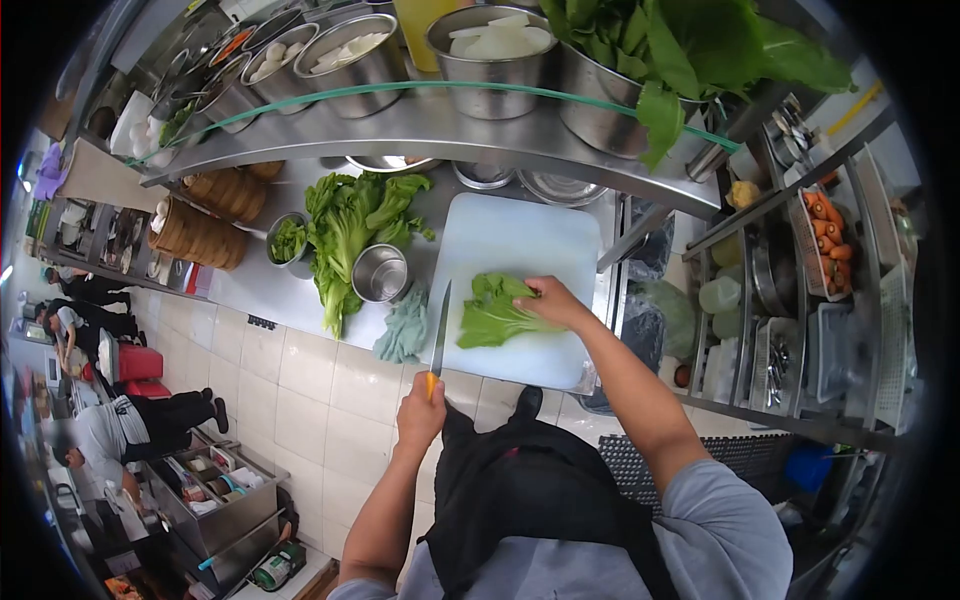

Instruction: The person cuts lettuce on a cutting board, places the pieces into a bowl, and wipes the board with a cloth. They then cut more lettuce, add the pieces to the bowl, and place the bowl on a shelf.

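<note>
My left hand (421, 408) is closed round the yellow handle of a kitchen knife (441, 330), its long blade pointing away from me along the left edge of the white cutting board (520, 235). On the board lie green leafy vegetables (492, 312), with my right hand (553, 303) gripping them at their right side. The knife blade is apart from these leaves. Left of the board, a large heap of leafy greens (350, 230) rests on the steel counter. A metal bowl (380, 273) and a crumpled green cloth (403, 328) sit between heap and board.
Overhead, a steel shelf (420, 125) carries several metal containers and more leafy greens (690, 50). Bamboo steamers (197, 235) stand at the counter's left. A rack on the right holds a basket of carrots (826, 240). Other people (130, 430) work across the aisle at left.
</note>
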`<state>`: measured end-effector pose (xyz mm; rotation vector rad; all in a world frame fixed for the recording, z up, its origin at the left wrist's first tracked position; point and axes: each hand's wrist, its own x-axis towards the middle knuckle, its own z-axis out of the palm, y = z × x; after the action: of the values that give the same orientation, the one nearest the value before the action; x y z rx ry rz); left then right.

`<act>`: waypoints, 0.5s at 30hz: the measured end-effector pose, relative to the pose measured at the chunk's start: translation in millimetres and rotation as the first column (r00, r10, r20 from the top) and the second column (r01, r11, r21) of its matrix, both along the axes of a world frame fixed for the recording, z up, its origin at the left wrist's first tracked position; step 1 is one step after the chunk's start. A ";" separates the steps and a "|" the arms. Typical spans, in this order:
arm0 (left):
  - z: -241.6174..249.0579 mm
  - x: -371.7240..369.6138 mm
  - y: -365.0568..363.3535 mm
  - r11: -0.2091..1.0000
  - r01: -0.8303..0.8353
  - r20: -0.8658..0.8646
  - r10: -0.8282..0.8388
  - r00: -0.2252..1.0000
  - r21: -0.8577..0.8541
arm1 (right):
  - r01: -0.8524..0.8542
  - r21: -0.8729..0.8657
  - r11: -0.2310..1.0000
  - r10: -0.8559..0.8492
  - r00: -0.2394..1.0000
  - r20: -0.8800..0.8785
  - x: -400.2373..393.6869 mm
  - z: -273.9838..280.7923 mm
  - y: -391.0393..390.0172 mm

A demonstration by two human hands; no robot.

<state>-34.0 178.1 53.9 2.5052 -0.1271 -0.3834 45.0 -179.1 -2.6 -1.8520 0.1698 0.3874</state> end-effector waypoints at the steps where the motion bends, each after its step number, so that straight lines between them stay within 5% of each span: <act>1: -9.3 0.1 3.8 1.000 0.012 0.013 -0.012 1.000 -0.009 | 0.006 0.002 1.000 -0.006 1.000 0.002 2.7 12.4 0.9; 3: -19.2 0.1 9.2 0.999 0.032 0.028 -0.032 0.999 -0.017 | 0.186 0.408 0.894 -0.158 0.982 -0.101 8.3 39.5 7.6; 7: -3.7 0.8 3.4 0.979 -0.125 -0.172 0.096 0.980 -0.162 | 0.411 0.591 0.694 -0.280 0.911 -0.303 12.7 58.8 20.6; 10: 33.6 1.5 -10.7 0.944 -0.230 -0.252 0.169 0.953 -0.236 | 0.495 0.456 0.739 -0.417 0.869 -0.267 -1.8 35.9 29.6; 11: 39.7 1.2 -13.5 0.933 -0.240 -0.261 0.169 0.950 -0.267 | 0.389 0.055 0.920 -0.387 0.921 -0.040 -9.1 19.8 28.1; 12: 31.5 0.5 -12.4 0.934 -0.236 -0.260 0.166 0.951 -0.269 | 0.288 -0.386 0.877 -0.250 0.957 0.147 -16.0 2.4 26.0; 13: 20.3 0.1 -10.5 0.965 -0.130 -0.173 0.091 0.981 -0.227 | 0.391 -0.171 0.904 -0.385 0.920 0.068 -21.9 -2.7 27.3; 15: 13.9 -1.7 -9.3 0.985 -0.030 -0.090 0.015 0.996 -0.171 | 0.401 -0.181 0.898 -0.402 0.915 0.032 -28.7 -6.6 21.7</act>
<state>-35.8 168.8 67.9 2.3139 -0.0925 -0.4534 16.3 -157.3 -9.2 -1.9373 0.6006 0.0901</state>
